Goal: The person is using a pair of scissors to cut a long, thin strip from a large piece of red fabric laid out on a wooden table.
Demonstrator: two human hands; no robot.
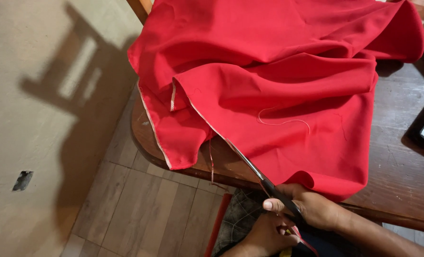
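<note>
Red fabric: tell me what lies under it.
The red fabric is draped over a dark wooden table, whose rounded edge and right side show. The tabletop beneath the cloth is covered, so anything lying there cannot be seen.

Both forearms bare, no sleeves in view. Right hand (316,207) bare: no glove, ring or watch visible; thumbnail short, pale, unpainted. Left hand (266,235) also bare (mostly seen from back, fingers hidden). Wrists without bands or bracelets.

red cloth (278,76): matt, smooth | table (397,157): worn wood | scissors (250,166): shiny metal
</note>
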